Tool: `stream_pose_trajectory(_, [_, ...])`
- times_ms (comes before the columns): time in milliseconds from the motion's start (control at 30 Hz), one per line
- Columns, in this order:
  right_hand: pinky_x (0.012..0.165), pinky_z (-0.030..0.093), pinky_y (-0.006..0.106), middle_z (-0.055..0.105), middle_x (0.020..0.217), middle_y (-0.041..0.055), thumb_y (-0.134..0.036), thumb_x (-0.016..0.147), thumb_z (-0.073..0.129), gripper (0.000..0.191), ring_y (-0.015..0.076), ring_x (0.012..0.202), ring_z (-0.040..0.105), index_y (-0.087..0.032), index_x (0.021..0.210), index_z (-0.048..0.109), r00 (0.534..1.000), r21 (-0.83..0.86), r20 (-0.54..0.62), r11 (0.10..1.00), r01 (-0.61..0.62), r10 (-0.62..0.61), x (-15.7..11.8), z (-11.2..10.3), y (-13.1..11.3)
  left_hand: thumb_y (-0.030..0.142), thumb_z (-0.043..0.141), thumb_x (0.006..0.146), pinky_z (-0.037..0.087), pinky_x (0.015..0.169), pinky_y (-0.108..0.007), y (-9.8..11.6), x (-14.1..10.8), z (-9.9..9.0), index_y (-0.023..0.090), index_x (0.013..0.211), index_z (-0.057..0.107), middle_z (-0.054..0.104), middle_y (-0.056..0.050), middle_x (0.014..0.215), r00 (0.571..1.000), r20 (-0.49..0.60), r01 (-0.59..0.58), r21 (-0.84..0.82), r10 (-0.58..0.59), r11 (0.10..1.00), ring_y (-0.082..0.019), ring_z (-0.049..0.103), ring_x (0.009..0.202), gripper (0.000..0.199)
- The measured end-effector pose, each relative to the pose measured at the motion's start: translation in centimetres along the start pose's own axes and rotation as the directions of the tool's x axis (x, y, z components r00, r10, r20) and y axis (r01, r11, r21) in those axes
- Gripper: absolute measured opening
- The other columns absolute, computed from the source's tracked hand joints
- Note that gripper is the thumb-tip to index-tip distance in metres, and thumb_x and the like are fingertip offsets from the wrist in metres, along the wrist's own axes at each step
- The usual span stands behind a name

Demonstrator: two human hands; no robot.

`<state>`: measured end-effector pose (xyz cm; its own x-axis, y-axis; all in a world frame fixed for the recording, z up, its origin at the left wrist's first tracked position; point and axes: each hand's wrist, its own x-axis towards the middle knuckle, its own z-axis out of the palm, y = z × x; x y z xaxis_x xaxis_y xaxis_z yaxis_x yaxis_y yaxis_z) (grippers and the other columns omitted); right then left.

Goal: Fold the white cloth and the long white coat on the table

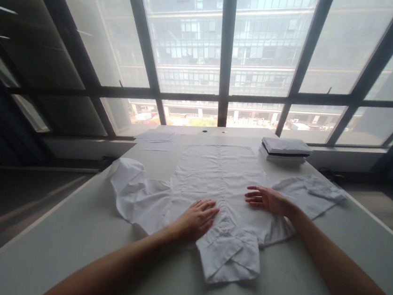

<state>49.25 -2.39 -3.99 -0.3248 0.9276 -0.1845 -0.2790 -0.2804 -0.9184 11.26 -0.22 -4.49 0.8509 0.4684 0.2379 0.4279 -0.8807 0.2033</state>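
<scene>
1 white shirt [211, 173] | 1 left hand [193, 220], 1 right hand [271, 201]: fingers slightly apart | 1 folded stack [285, 147]

Windows: wide bank of panes [265, 41], dark frames [225, 51]
Beyond glass: pale many-storeyed building [191, 38], hazy
Curtains: dark blue-grey, left side [4, 121] and right
Low wall: pale, under the sill [80, 136]
Table: broad, white top [77, 228], far end near windows
Floor: dark grey [8, 183], sunlit streak at left, paler patch at right
Light: daylight, strongest through middle panes

White papers [157, 138] on far left of table [279, 294]; folded stack [285, 147] far right; dark-framed windows [225, 56] behind.
</scene>
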Motion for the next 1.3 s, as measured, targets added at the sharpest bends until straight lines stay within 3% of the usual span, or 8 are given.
stream_pose_trajectory(167, [0.111, 0.049, 0.053, 0.074, 0.116, 0.0175, -0.038, 0.097, 0.064, 0.032, 0.0283, 0.110, 0.073, -0.017, 0.121, 0.064, 0.992, -0.043, -0.125, 0.999, 0.000, -0.005, 0.2, -1.2, -0.1, 0.025, 0.054, 0.099, 0.037, 0.121, -0.053, 0.0, 0.0, -0.1, 0.024, 0.146, 0.056, 0.052, -0.012, 0.154, 1.000, -0.014, -0.002, -0.001, 0.002, 1.000, -0.029, 0.045, 0.144, 0.046])
stream_pose_trajectory(333, [0.110, 0.050, 0.051, 0.074, 0.121, 0.0142, -0.028, 0.092, 0.070, 0.019, 0.0272, 0.107, 0.074, -0.020, 0.109, 0.070, 0.937, -0.059, -0.291, 0.982, 0.181, -0.191, 1.0, -1.1, 0.3, 0.026, 0.054, 0.100, 0.037, 0.121, -0.054, -0.1, 0.0, 0.1, 0.025, 0.146, 0.055, 0.052, -0.012, 0.154, 1.000, -0.010, 0.003, -0.005, -0.003, 1.000, -0.030, 0.045, 0.145, 0.046])
stream_pose_trajectory(433, [0.113, 0.047, 0.050, 0.069, 0.134, 0.0116, -0.033, 0.094, 0.066, 0.024, 0.0283, 0.121, 0.068, -0.023, 0.115, 0.071, 0.942, -0.028, -0.215, 0.965, 0.259, -0.259, 1.2, 0.3, 0.4, 0.025, 0.055, 0.100, 0.036, 0.122, -0.053, -0.2, 0.0, 0.2, 0.025, 0.146, 0.055, 0.052, -0.012, 0.154, 1.000, -0.025, -0.010, -0.006, 0.010, 1.000, -0.030, 0.046, 0.144, 0.047])
stream_pose_trajectory(567, [0.116, 0.044, 0.051, 0.068, 0.136, 0.0116, -0.039, 0.097, 0.061, 0.027, 0.0282, 0.124, 0.066, -0.023, 0.117, 0.070, 0.984, -0.016, -0.058, 0.986, 0.167, -0.167, 1.3, 1.6, 0.8, 0.025, 0.055, 0.099, 0.036, 0.122, -0.053, -0.2, 0.0, 0.2, 0.025, 0.146, 0.055, 0.052, -0.012, 0.153, 1.000, -0.022, -0.010, -0.009, 0.010, 1.000, -0.030, 0.046, 0.144, 0.047])
stream_pose_trajectory(700, [0.119, 0.042, 0.051, 0.074, 0.122, 0.0117, -0.035, 0.097, 0.062, 0.023, 0.0257, 0.116, 0.070, -0.021, 0.113, 0.070, 0.987, 0.022, -0.083, 0.990, 0.137, -0.135, 1.6, 1.2, 1.2, 0.025, 0.055, 0.099, 0.037, 0.121, -0.053, 0.0, 0.0, -0.1, 0.024, 0.146, 0.056, 0.052, -0.013, 0.154, 1.000, -0.010, -0.005, -0.020, 0.005, 1.000, -0.030, 0.045, 0.145, 0.047])
stream_pose_trajectory(1300, [0.117, 0.044, 0.052, 0.074, 0.120, 0.0147, -0.033, 0.097, 0.064, 0.023, 0.0273, 0.116, 0.070, -0.020, 0.116, 0.069, 0.985, 0.024, -0.090, 0.989, 0.148, -0.146, 1.7, 0.5, 1.3, 0.025, 0.054, 0.100, 0.037, 0.121, -0.052, 0.0, 0.1, -0.1, 0.025, 0.146, 0.055, 0.053, -0.013, 0.152, 0.999, -0.030, -0.023, -0.019, 0.023, 1.000, -0.029, 0.046, 0.144, 0.047])
